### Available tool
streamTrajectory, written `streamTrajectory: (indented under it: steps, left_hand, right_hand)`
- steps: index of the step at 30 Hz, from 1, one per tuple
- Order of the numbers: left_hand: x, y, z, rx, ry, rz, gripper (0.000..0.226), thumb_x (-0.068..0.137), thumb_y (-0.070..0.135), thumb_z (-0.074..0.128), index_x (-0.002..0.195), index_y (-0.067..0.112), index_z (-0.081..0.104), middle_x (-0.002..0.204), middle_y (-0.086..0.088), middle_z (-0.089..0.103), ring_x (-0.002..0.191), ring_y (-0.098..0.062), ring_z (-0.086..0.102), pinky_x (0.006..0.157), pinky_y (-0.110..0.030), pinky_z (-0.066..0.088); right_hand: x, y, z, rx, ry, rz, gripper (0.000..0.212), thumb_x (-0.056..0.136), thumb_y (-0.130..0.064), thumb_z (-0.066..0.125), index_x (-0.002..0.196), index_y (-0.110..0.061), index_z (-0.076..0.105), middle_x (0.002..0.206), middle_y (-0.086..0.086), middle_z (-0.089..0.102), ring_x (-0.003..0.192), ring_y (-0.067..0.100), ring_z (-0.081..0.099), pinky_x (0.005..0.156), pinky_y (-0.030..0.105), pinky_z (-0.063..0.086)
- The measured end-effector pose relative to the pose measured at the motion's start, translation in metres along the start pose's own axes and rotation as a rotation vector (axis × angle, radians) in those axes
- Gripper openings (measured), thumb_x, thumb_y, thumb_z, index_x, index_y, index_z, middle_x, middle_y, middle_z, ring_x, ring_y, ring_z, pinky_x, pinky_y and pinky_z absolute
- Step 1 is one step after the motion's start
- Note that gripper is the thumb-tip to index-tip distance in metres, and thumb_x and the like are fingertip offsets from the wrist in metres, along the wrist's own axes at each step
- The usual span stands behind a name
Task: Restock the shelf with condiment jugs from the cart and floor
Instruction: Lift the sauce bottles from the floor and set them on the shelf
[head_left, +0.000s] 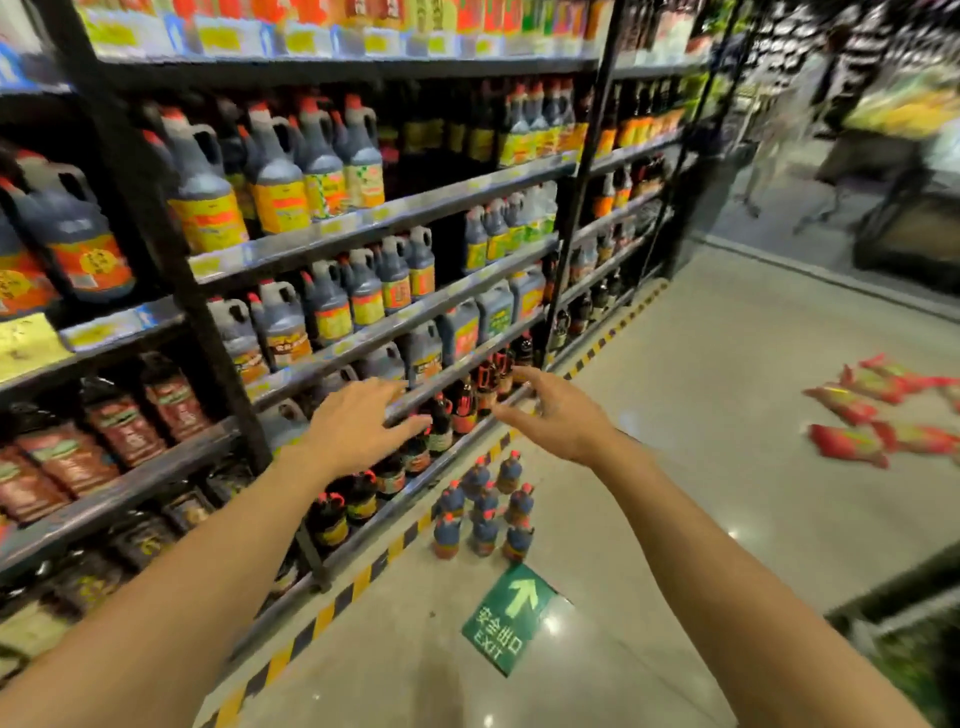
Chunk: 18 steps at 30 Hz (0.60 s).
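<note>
Both hands reach, fingers spread, toward the front edge of a low shelf, holding nothing.

The shelf unit (363, 228) fills the left, its tiers packed with dark condiment jugs (280, 192); more red-capped jugs on the floor (485, 512) stand in a cluster just off its striped base edge. The left hand (358, 426) hovers wide open at a low tier's rail, contact unclear. The right hand (558, 410) is held relaxed and apart from it. Red packets (878, 410) lie on the glossy floor (701, 493), near a green exit sticker (511, 618).
</note>
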<state>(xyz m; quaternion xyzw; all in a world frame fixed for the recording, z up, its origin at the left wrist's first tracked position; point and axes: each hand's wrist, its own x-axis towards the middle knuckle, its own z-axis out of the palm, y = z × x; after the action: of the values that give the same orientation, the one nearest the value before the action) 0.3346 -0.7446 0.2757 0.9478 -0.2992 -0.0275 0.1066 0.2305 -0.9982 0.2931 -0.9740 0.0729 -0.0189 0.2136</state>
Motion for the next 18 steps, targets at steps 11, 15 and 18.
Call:
streamTrajectory:
  steps: [11, 15, 18]
  left_hand:
    - [0.096, 0.090, 0.052, 0.024, -0.049, 0.089, 0.103, 0.075, 0.095, 0.016, 0.151, 0.030, 0.038, 0.150, 0.003, 0.049, 0.135, -0.021, 0.048, 0.106, -0.046, 0.044]
    - [0.129, 0.091, 0.070, -0.004, -0.096, 0.074, 0.088, 0.084, 0.086, 0.030, 0.152, 0.030, 0.037, 0.152, 0.002, 0.046, 0.138, -0.021, 0.044, 0.109, -0.045, 0.041]
    - [0.160, 0.086, 0.087, 0.003, -0.120, 0.051, 0.085, 0.086, 0.084, 0.033, 0.151, 0.030, 0.037, 0.150, 0.002, 0.049, 0.136, -0.022, 0.047, 0.105, -0.044, 0.042]
  right_hand:
    - [0.013, 0.137, -0.017, 0.004, -0.017, 0.118, 0.081, 0.089, -0.074, 0.046, 0.154, -0.027, 0.032, 0.156, 0.003, 0.043, 0.141, 0.026, 0.043, 0.111, 0.048, 0.041]
    - [0.039, 0.160, -0.006, -0.014, -0.026, 0.142, 0.080, 0.090, -0.072, 0.047, 0.154, -0.027, 0.031, 0.156, 0.001, 0.043, 0.141, 0.025, 0.043, 0.111, 0.045, 0.041]
    - [0.065, 0.174, 0.004, -0.003, -0.068, 0.152, 0.082, 0.089, -0.074, 0.045, 0.154, -0.027, 0.031, 0.157, 0.001, 0.043, 0.141, 0.025, 0.042, 0.112, 0.046, 0.040]
